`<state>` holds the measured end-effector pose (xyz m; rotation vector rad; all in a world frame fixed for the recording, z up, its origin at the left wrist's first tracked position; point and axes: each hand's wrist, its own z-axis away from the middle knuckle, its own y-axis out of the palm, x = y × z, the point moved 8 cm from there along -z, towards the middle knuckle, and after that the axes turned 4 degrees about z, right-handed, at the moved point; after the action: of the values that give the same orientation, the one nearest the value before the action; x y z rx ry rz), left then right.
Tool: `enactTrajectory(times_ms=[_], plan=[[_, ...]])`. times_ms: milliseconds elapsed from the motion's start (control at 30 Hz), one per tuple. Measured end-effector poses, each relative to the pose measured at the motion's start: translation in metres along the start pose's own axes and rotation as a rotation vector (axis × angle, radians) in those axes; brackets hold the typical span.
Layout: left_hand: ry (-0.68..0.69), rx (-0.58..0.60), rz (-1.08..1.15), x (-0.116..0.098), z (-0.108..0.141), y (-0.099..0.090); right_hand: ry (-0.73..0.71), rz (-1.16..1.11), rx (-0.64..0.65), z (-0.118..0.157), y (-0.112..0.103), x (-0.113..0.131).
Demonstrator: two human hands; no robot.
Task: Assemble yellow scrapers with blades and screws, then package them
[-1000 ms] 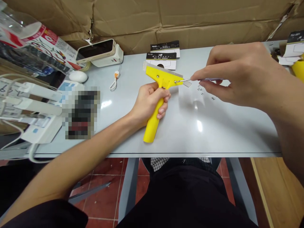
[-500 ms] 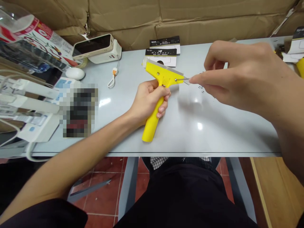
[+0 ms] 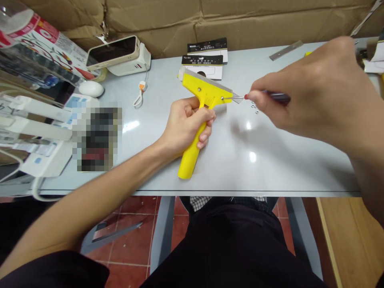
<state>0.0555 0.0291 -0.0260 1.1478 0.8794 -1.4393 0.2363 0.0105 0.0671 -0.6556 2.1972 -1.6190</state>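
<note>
My left hand (image 3: 190, 124) is wrapped around the upper handle of a yellow scraper (image 3: 192, 154), tilted with its wide head up. A metal blade with a clear strip runs along the head's top edge. Two small screws show on the head. In my right hand (image 3: 303, 94) is a screwdriver (image 3: 277, 97) with a dark handle and red collar, pinched between thumb and fingers. Its thin shaft points left, and the tip meets the right-hand screw (image 3: 222, 98). Several small nuts (image 3: 255, 106) lie on the table just beyond the right fingertips.
Black-and-white printed packets (image 3: 207, 66) lie behind the scraper, and a loose flat blade (image 3: 286, 51) rests at the back right. To the left are a phone on a white charger (image 3: 129, 60), a white mouse (image 3: 91, 89), a power strip (image 3: 49, 156) and a large bottle (image 3: 45, 44).
My right hand has shifted slightly right and turned, bringing the screwdriver's handle into sight. The loose blade at the back is now uncovered. My left hand keeps its hold on the scraper.
</note>
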Motion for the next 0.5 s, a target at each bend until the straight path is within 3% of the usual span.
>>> enactTrajectory(times_ms=[133,500], plan=[[0.003,0.001,0.011,0.001,-0.001,-0.001,0.066,0.075,-0.01,0.0,0.004,-0.012],[0.068,0.048,0.008,-0.003,0.0,0.001,-0.134,-0.003,-0.027,-0.006,-0.007,-0.011]])
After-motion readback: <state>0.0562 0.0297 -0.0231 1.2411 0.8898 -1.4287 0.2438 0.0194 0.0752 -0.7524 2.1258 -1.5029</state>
